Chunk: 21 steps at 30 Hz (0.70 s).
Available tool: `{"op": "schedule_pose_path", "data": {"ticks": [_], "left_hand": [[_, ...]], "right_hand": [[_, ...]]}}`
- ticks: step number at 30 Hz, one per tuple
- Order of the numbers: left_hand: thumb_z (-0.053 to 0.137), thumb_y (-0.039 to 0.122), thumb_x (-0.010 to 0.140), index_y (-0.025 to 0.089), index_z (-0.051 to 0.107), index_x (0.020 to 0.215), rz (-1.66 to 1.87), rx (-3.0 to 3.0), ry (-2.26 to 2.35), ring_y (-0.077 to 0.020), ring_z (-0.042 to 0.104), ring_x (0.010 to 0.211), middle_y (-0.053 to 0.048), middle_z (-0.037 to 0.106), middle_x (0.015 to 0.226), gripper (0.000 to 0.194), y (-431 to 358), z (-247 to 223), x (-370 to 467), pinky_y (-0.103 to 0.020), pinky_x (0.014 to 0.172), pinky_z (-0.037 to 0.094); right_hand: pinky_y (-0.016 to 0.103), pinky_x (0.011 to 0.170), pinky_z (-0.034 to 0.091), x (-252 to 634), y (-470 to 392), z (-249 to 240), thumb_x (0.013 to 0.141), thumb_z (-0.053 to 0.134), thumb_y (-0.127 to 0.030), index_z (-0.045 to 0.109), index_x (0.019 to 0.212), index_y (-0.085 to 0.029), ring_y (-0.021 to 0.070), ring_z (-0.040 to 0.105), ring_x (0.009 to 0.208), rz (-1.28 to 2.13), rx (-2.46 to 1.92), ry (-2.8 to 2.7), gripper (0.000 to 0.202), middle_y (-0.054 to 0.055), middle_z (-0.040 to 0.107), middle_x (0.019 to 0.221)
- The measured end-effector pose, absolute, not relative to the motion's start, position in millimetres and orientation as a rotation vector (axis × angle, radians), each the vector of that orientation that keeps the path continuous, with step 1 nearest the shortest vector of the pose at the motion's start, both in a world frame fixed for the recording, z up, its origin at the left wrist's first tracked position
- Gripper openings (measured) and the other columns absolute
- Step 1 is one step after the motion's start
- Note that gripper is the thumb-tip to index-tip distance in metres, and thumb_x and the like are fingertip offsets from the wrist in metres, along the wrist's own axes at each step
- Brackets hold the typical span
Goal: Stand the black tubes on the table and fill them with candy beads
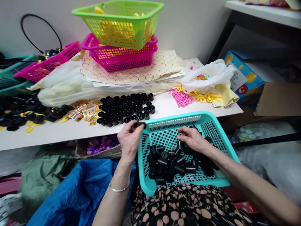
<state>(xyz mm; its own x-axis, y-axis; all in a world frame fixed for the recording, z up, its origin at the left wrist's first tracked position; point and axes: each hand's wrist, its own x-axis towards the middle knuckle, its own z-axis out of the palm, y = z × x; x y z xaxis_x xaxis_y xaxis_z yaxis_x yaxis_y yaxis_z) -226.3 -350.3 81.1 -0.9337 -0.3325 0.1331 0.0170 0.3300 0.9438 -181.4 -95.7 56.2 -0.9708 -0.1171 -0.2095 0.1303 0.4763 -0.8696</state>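
Note:
My left hand [130, 138] pinches a black plastic piece [140, 125] above the left rear corner of the teal basket [145, 185]. Inside the basket lie loose black cylinders [162, 162]. My right hand [191, 138] hovers over them with its fingers bent and parted, thumb and fingertips near an upright cylinder; nothing shows between them. On the white table [164, 110], just behind my left hand, black cylinders [122, 108] stand close together in rows, their hollow ends up.
Small printed packets [86, 110] and black parts [21, 110] lie left on the table. Pink bits [181, 98] and yellow rings [205, 98] sit right. Behind, a green basket [117, 31] rests on a pink basket [124, 59]. A blue bag [77, 191] is below left.

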Motion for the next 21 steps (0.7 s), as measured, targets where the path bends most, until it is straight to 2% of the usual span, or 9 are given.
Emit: {"op": "schedule_pose_path", "data": {"ticks": [4, 7, 11, 14, 18, 21], "left_hand": [[0.072, 0.034, 0.057, 0.014, 0.070, 0.091, -1.190, 0.595, -2.311, -0.0116, 0.049, 0.059, 0.003, 0.056, 0.064, 0.040, -399.3, 66.8, -248.9, -0.025, 0.061, 0.040], [0.070, 0.037, 0.058, 0.015, 0.071, 0.089, -0.929, 0.637, -2.427, -0.0139, 0.050, 0.060, 0.003, 0.054, 0.059, 0.039, -416.3, 53.0, -261.8, -0.028, 0.066, 0.041], [0.069, 0.043, 0.060, 0.014, 0.069, 0.090, -0.972, 0.543, -2.433, -0.0128, 0.050, 0.058, 0.004, 0.052, 0.059, 0.041, -418.7, 42.9, -271.6, -0.026, 0.062, 0.041], [0.070, 0.042, 0.059, 0.015, 0.067, 0.085, -0.977, 0.541, -2.431, -0.0117, 0.050, 0.057, 0.005, 0.052, 0.061, 0.038, -415.3, 44.0, -270.3, -0.024, 0.060, 0.041], [0.065, 0.035, 0.066, 0.017, 0.065, 0.087, -0.829, 0.417, -2.376, -0.0115, 0.049, 0.059, 0.003, 0.056, 0.069, 0.028, -398.7, 56.9, -250.5, -0.026, 0.065, 0.042], [0.055, 0.027, 0.075, 0.018, 0.064, 0.089, -0.928, -0.001, -2.536, -0.0126, 0.052, 0.064, 0.000, 0.060, 0.077, 0.019, -371.7, 70.7, -228.2, -0.025, 0.067, 0.044]], "right_hand": [[0.030, 0.064, 0.040, -184.4, -82.4, 50.4, 0.080, 0.055, -0.025, 0.061, 0.091, -0.016, 0.0174, 0.053, 0.069, -1.157, -0.041, 2.793, 0.016, 0.003, 0.059, 0.075], [0.030, 0.069, 0.040, -183.9, -79.7, 52.7, 0.082, 0.053, -0.021, 0.060, 0.090, -0.016, 0.0185, 0.054, 0.077, -0.920, -0.156, 2.864, 0.013, 0.006, 0.060, 0.084], [0.031, 0.076, 0.038, -178.6, -86.1, 63.2, 0.081, 0.048, -0.011, 0.059, 0.092, -0.016, 0.0202, 0.050, 0.090, -0.601, -0.422, 2.851, 0.017, 0.007, 0.058, 0.093], [0.032, 0.076, 0.035, -174.5, -94.9, 66.8, 0.073, 0.047, -0.004, 0.059, 0.093, -0.017, 0.0213, 0.046, 0.092, -0.353, -0.739, 2.732, 0.026, 0.007, 0.058, 0.098], [0.035, 0.072, 0.033, -175.3, -105.9, 59.4, 0.073, 0.052, -0.012, 0.059, 0.092, -0.016, 0.0242, 0.046, 0.089, -0.097, -0.936, 2.561, 0.020, 0.009, 0.058, 0.094], [0.037, 0.073, 0.033, -177.6, -108.6, 54.9, 0.074, 0.053, -0.014, 0.059, 0.087, -0.015, 0.0252, 0.047, 0.088, -0.062, -0.970, 2.527, 0.014, 0.010, 0.058, 0.090]]}}
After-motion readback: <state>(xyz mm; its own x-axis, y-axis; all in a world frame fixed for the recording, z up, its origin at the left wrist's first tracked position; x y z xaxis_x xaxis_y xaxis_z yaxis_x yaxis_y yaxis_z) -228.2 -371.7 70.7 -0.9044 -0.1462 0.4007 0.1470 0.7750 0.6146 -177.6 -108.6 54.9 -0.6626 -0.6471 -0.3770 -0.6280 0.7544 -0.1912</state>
